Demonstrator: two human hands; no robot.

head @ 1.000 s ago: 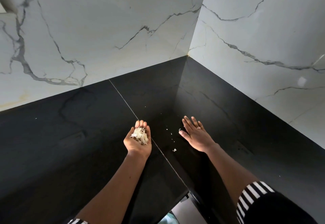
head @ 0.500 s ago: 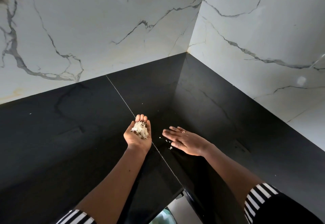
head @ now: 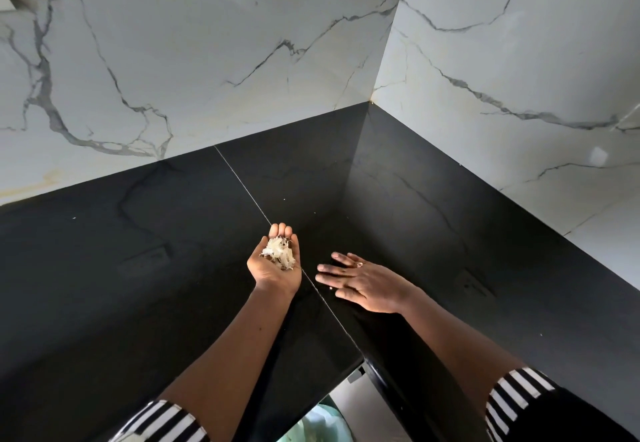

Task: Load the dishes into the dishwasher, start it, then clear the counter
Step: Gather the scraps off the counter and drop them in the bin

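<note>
While the cupped left hand (head: pixel 273 270) cradles the scraps (head: pixel 278 255), the flat, straight-fingered right hand (head: pixel 363 282) should sweep the crumb (head: pixel 330 288) across the counter (head: pixel 138 303) into it.

Glossy black counter (head: pixel 138 285) wrapping an inside corner, crossed diagonally by a thin pale seam (head: pixel 242 184). On it, a few pale crumbs (head: pixel 330 288), one just beside the right hand (head: pixel 363 282), palm down, fingers straight.

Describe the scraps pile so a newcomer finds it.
Start at the black counter below the marble corner. Near its seam, the left hand is palm up; the pale scraps sit heaped in it, unlike the crumb beside the flat right hand.
</note>
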